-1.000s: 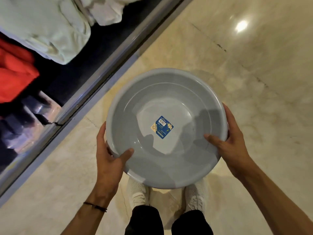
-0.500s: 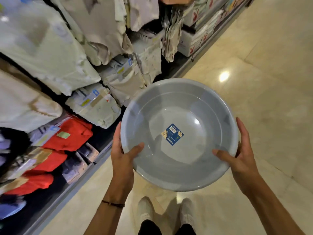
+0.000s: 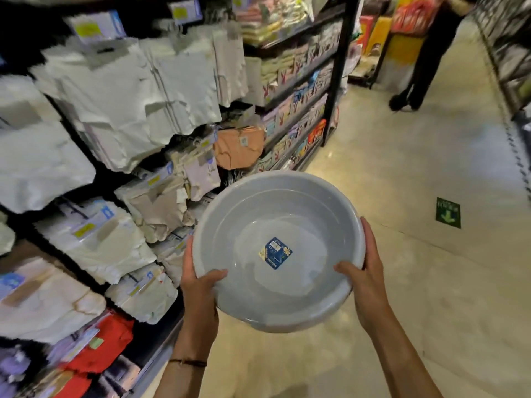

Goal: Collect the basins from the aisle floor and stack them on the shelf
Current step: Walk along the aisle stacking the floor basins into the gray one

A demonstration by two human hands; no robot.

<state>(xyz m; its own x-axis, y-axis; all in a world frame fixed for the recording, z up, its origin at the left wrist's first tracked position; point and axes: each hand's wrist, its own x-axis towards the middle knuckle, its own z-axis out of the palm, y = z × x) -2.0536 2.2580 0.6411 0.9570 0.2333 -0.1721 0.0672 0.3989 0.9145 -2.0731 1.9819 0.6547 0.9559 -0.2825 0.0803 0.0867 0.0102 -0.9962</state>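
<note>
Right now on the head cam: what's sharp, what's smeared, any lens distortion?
Head view: the round grey plastic basin and its blue square label are fairly sharp, as are the left hand and right hand gripping its rim; the white packaged goods on the left shelves smear with motion blur; the black shelf upright leans, wide-angle distortion.

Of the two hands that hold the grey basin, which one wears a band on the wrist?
The left hand on the grey basin: a thin dark band circles its wrist; the right hand has none.
</note>
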